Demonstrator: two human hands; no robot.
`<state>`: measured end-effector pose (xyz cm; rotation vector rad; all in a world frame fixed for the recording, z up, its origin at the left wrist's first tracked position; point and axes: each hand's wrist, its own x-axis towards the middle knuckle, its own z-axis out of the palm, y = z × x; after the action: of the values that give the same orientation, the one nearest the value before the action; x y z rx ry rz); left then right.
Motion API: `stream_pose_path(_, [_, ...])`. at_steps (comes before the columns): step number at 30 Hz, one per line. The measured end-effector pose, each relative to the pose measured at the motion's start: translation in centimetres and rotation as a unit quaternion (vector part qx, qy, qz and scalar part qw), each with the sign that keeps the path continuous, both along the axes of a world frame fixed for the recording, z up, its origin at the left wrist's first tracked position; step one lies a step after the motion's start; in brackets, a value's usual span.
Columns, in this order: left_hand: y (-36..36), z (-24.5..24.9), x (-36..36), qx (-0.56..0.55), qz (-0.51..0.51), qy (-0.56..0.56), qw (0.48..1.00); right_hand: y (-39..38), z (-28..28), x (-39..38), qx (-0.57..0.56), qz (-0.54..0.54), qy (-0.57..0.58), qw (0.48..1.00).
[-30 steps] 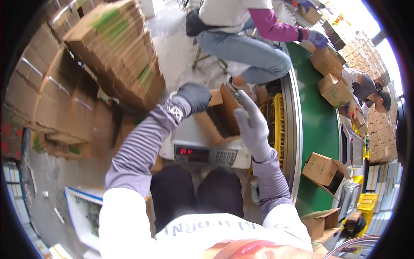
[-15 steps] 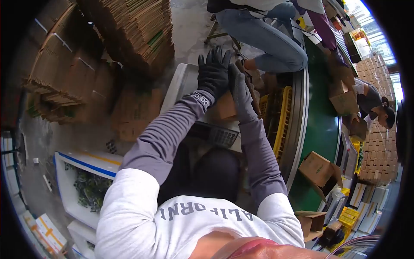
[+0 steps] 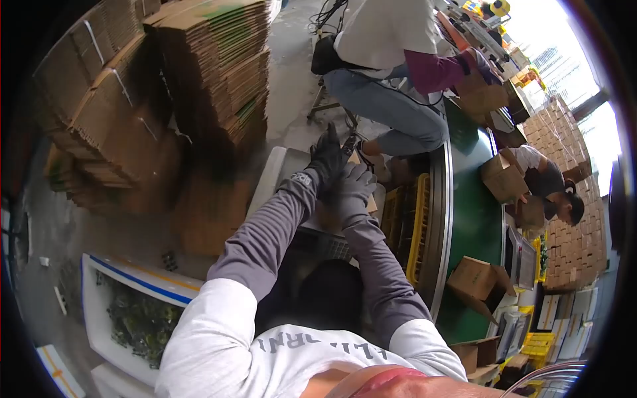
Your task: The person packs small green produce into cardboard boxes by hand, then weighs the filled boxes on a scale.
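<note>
My left hand [image 3: 328, 159], in a black glove, is tilted edge-on with its fingers stretched upward. A small dark thing beside its fingertips is too blurred to name. Close on its right is my right hand [image 3: 356, 190], in a grey glove, its fingers bent inward; what they hold, if anything, is hidden. Both hands are over a small brown cardboard box [image 3: 373, 204], mostly covered by them. The box seems to sit on a pale tray [image 3: 271, 179] of a scale, whose keypad [image 3: 338, 249] shows partly below my wrists.
Stacks of flattened cartons [image 3: 219, 73] stand ahead left. A white foam box [image 3: 99, 331] of dark greens is at my left. A yellow crate [image 3: 419, 225] and green conveyor [image 3: 471, 219] with an open carton [image 3: 479, 282] lie right. Co-workers [image 3: 388, 40] are ahead and across the belt.
My left hand has turned from flat, fingers spread, to edge-on. My right hand has gone from straight to bent fingers, and lower. The camera view has shifted; the nearer co-worker reaches to the belt.
</note>
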<state>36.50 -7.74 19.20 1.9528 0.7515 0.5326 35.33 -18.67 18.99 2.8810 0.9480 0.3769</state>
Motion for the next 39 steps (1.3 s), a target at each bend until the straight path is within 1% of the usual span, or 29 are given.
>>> stream_pose_path(1, [1.0,-4.4,1.2,0.155,0.024,-0.016,0.987,0.7,0.2,0.2,-0.007,-0.026,-0.035,0.999])
stream_pose_path(2, [1.9,-7.0,-0.3,0.225,0.023,-0.022,0.974,0.9,3.8,-0.3,-0.019,-0.041,0.117,0.992])
stream_pose_path(3, [2.7,-9.4,-1.8,0.295,0.027,-0.029,0.955,0.3,5.5,-0.5,-0.024,-0.025,0.124,0.992])
stream_pose_path(5, [2.1,-6.4,-10.9,0.246,-0.023,-0.047,0.968,-1.3,7.5,-1.5,-0.014,-0.005,0.148,0.989])
stream_pose_path(6, [2.8,-6.6,-15.3,0.386,-0.037,-0.033,0.921,-1.6,7.9,-1.6,0.0,-0.001,0.169,0.986])
stream_pose_path(7, [3.4,-6.8,-19.7,0.522,-0.03,-0.028,0.852,-1.8,8.2,-1.8,-0.014,-0.01,0.173,0.985])
stream_pose_path(8, [3.5,-8.0,-24.4,0.317,0.021,0.014,0.948,-1.7,8.6,-1.8,-0.031,-0.014,0.178,0.983])
stream_pose_path(10, [3.0,-5.1,-33.0,0.212,0.195,0.095,0.953,-0.8,10.0,-1.4,-0.087,-0.028,0.213,0.973])
stream_pose_path(11, [3.8,-4.9,-37.3,0.257,0.216,0.074,0.939,-0.5,10.3,-0.8,-0.106,-0.038,0.227,0.967])
stream_pose_path(12, [4.3,-5.2,-43.0,0.297,0.248,0.067,0.92,-0.5,10.1,-0.5,-0.087,-0.043,0.197,0.976])
stream_pose_path(14, [1.8,-1.3,-50.7,0.247,0.359,0.157,0.886,-0.3,8.5,-0.2,-0.082,-0.038,0.159,0.983])
stream_pose_path(15, [0.7,0.7,-53.9,0.2,0.424,0.175,0.866,-0.4,5.7,1.5,-0.053,0.011,0.118,0.991])
stream_pose_path(16, [-1.1,1.1,-57.8,0.128,0.508,0.176,0.834,-0.2,7.9,0.0,-0.075,0.043,0.143,0.986])
stream_pose_path(17, [-3.0,1.7,-60.3,0.064,0.557,0.099,0.822,-0.9,5.2,2.2,-0.019,0.135,0.082,0.987])
stream_pose_path(18, [-3.7,-2.4,-65.7,0.188,0.585,0.168,0.771,-0.4,6.3,1.7,-0.026,0.11,0.135,0.984])
stream_pose_path(19, [-5.9,-3.5,-68.9,0.188,0.578,0.293,0.738,-0.2,5.6,3.6,-0.07,0.096,0.208,0.971])
stream_pose_path(20, [-7.4,-6.1,-71.3,0.188,0.573,0.376,0.703,-0.6,6.7,2.1,0.021,0.136,0.254,0.957])
stream_pose_path(21, [-9.8,-7.3,-72.3,0.178,0.524,0.405,0.728,-0.6,7.5,1.0,0.114,0.164,0.299,0.933])
stream_pose_path(22, [-9.6,-6.1,-70.6,0.058,0.508,0.425,0.747,-0.3,7.1,0.6,0.17,0.192,0.342,0.904])
stream_pose_path(24, [-10.2,-6.0,-68.0,0.091,0.474,0.424,0.766,0.0,6.3,1.4,0.294,0.226,0.414,0.831])
stream_pose_path(26, [-11.2,-2.4,-62.3,0.118,0.403,0.508,0.752,-0.3,11.2,-5.7,0.29,0.237,0.561,0.739])
stream_pose_path(27, [-10.4,-3.0,-61.6,0.131,0.372,0.473,0.788,-0.1,13.8,-9.2,0.286,0.236,0.627,0.685])
stream_pose_path(28, [-9.3,-3.8,-61.2,0.144,0.34,0.435,0.822,0.4,14.6,-11.0,0.289,0.267,0.638,0.662])
stream_pose_path(29, [-8.3,-4.5,-60.7,0.156,0.305,0.395,0.853,1.1,14.9,-11.8,0.274,0.321,0.611,0.67])
stream_pose_path(30, [-7.9,-5.7,-59.7,0.185,0.292,0.364,0.865,1.7,15.0,-12.5,0.259,0.374,0.582,0.674])
stream_pose_path(32, [-7.5,-7.8,-58.7,0.246,0.272,0.303,0.88,2.9,15.4,-14.7,0.246,0.389,0.591,0.663])
stream_pose_path(34, [-7.4,-8.5,-60.0,0.174,0.287,0.294,0.895,4.1,15.3,-18.8,0.241,0.307,0.671,0.63])
stream_pose_path(36, [-7.7,-7.0,-61.5,0.101,0.269,0.286,0.914,5.6,14.3,-21.2,0.188,0.265,0.736,0.594])
stream_pose_path(39, [-11.0,-7.4,-65.0,-0.016,0.336,0.141,0.931,6.4,13.7,-25.8,0.131,0.244,0.792,0.544])
